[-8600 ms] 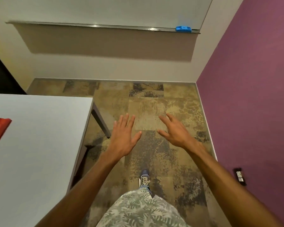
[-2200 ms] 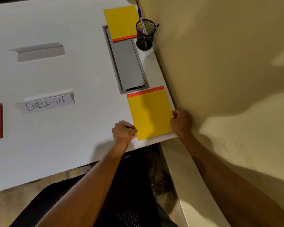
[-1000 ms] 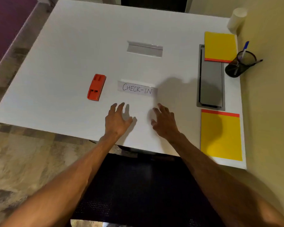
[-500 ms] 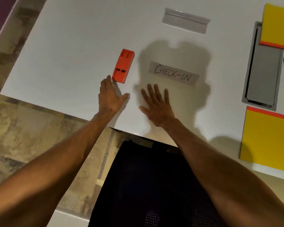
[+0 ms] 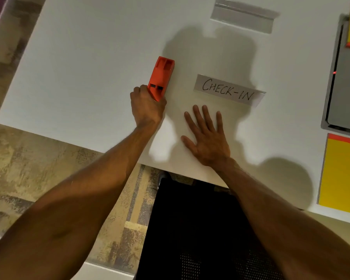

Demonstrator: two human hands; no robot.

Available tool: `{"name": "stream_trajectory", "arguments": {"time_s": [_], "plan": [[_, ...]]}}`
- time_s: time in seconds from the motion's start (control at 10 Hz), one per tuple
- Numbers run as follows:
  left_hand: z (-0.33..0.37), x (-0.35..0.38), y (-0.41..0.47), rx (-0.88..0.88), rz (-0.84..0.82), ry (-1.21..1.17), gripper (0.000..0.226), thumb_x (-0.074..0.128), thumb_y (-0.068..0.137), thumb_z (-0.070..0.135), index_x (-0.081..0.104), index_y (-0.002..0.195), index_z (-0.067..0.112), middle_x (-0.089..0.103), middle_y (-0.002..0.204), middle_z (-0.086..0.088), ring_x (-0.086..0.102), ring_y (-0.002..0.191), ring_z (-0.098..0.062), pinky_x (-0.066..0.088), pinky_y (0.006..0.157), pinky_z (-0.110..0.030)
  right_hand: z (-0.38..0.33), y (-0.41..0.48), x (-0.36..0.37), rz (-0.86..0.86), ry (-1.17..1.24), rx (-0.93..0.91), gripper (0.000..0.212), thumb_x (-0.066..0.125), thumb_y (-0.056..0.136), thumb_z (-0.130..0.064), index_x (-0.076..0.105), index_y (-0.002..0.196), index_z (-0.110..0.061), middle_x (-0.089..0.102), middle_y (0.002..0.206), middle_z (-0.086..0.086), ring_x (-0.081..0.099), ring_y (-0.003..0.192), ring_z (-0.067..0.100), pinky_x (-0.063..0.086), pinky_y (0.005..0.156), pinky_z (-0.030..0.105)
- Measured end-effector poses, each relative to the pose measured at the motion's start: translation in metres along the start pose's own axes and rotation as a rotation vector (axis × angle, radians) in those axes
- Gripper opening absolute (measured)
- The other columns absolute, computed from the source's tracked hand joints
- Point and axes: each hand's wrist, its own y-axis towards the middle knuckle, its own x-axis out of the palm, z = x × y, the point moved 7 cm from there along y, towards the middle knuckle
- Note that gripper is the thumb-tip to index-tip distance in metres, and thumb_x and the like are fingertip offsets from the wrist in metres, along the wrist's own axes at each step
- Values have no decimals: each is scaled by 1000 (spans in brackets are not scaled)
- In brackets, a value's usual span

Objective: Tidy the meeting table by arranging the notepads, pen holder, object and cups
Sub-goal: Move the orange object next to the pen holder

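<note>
1. The left hand (image 5: pixel 148 107) is curled around the near end of the orange plastic block (image 5: pixel 161 77) (its far end sticks out past the fingers), which lies on the white table (image 5: pixel 85 63).
2. The right hand (image 5: pixel 207 136) lies flat and open on the table, just right of the left hand, holding nothing.
3. A white paper sign with "CHECK-IN" written on it (image 5: pixel 228 90) sits just past the right hand's fingertips.
4. A yellow notepad with an orange edge (image 5: pixel 341 172) lies far to the right of the right hand.
</note>
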Motion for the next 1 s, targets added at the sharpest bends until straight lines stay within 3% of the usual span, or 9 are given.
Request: {"name": "stream_trajectory", "arguments": {"time_s": [0.2, 0.3, 0.4, 0.5, 0.6, 0.7, 0.9, 1.0], "plan": [[1, -19, -17, 68, 49, -61, 22, 69, 78, 23, 62, 91, 7, 61, 89, -8, 51, 82, -21, 46, 67, -33, 0, 0, 1, -41, -28, -1, 71, 20, 100, -62, 3, 159, -27, -3, 168, 2, -4, 155, 25, 10, 120, 60], [8, -35, -35, 150, 93, -80, 16, 69, 78, 19, 61, 85, 7, 60, 83, -6, 46, 77, -19, 42, 66, -32, -2, 1, -4, -151, -5, 6, 70, 18, 100, -63, -1, 159, -29, -8, 167, 2, -10, 154, 24, 2, 121, 59], [20, -46, -54, 228, 119, -90, 20, 71, 80, 20, 63, 93, 7, 63, 89, -8, 44, 82, -15, 39, 71, -28, 2, 5, -18, -260, 217, 64, 72, 22, 100, -64, -1, 159, -30, -10, 167, -1, -16, 153, 18, -8, 123, 51], [38, -49, -72, 315, 98, -49, 35, 73, 83, 27, 64, 111, 9, 65, 106, -7, 49, 94, -18, 41, 80, -27, 8, 2, -53, -197, 769, 326, 75, 37, 97, -65, 16, 158, -27, 12, 167, -2, 11, 153, 14, 8, 121, 38], [64, -45, -95, 458, 84, -6, 45, 75, 83, 27, 62, 121, 8, 64, 114, -10, 54, 102, -24, 44, 86, -31, 17, -12, -87, -20, 1303, 603, 70, 55, 94, -57, 36, 151, -23, 48, 150, 3, 53, 128, 14, 43, 108, 38], [96, -29, -124, 636, 80, 58, 52, 78, 81, 27, 62, 126, 6, 64, 121, -12, 58, 107, -30, 44, 88, -32, 34, -33, -108, 114, 1688, 778, 56, 62, 94, -43, 49, 138, -12, 67, 124, 10, 69, 107, 24, 55, 95, 43], [165, 26, -189, 1031, 93, 344, 45, 71, 86, 27, 61, 126, 11, 64, 124, -6, 59, 116, -26, 42, 100, -38, 96, -94, -124, 206, 1880, 1018, 41, 69, 88, -46, 61, 114, -15, 75, 109, 10, 73, 100, 28, 57, 86, 47], [197, 54, -221, 1176, 71, 320, 50, 72, 84, 24, 58, 129, 10, 63, 123, -8, 59, 115, -27, 39, 100, -40, 133, -127, -129, 262, 1871, 1130, 39, 73, 85, -41, 61, 112, -15, 75, 105, 10, 73, 96, 27, 57, 84, 46]]}}
